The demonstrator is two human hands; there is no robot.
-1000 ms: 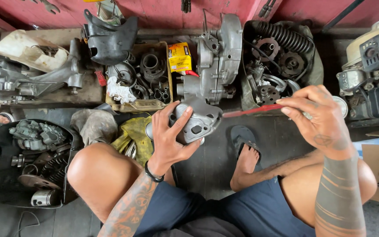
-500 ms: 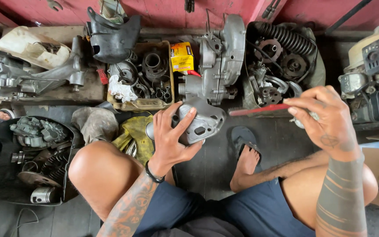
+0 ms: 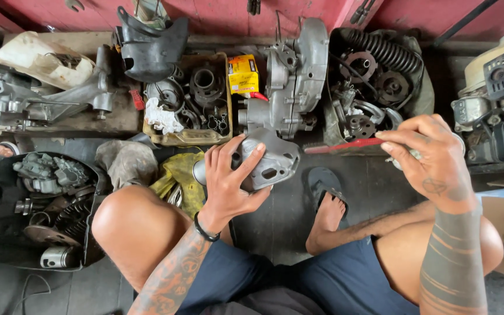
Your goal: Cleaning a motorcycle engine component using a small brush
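Metal engine cover (image 3: 272, 160) sits in our left hand (image 3: 231, 184), fingers spread and clasped around it, held above the dark floor between our knees. Our right hand (image 3: 433, 160) pinches a red-handled tool (image 3: 345, 146) that points left at the cover; over the last second it has come lower and nearer. Far behind stand an engine case (image 3: 296, 81) and a tray of parts (image 3: 191, 105)

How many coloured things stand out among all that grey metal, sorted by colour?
Yellow: 2, the small box and the rag.
Red: 1, the flat tool at the right hand.
White: 1, the crumpled cloth.
Total: 4.
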